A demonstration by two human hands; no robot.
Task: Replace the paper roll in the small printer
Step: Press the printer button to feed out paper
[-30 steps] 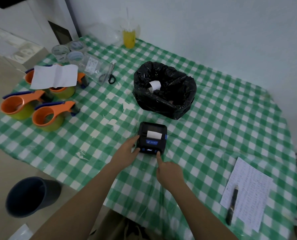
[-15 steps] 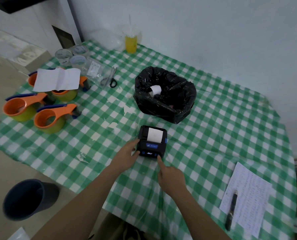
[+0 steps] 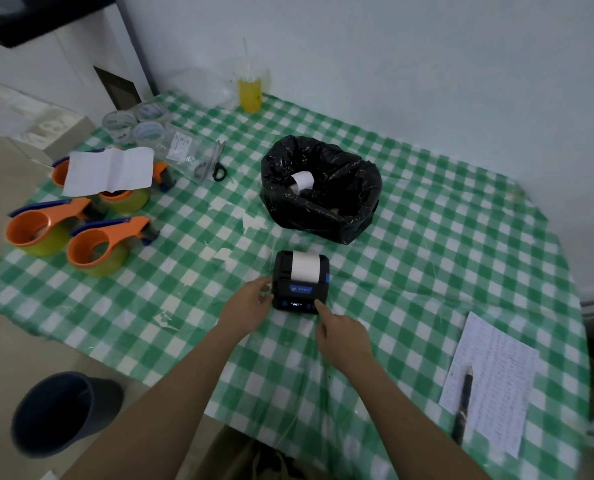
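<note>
Nearest: both forearms reach in from the bottom edge and converge on the printer [image 3: 300,280], which sits mid-table on the green check cloth [image 3: 427,271], directly ahead of the hands.

Left hand [image 3: 248,305] cupped against the printer's left side, fingers loosely curled on the casing, bracing it, not pinching anything. Right hand [image 3: 342,336] mostly fisted with the index finger out, tip on the front panel's right corner (looks like a button press; can't confirm contact force).

Both hands equally close; the printer's front faces the person, and its long axis runs away from them. White paper strip [image 3: 305,266] lies flat over the top, feeding toward the far side, so a new roll looks loaded.

Farther back: black bag [image 3: 323,202] with a white roll [image 3: 302,180] inside, probably the old one.
</note>
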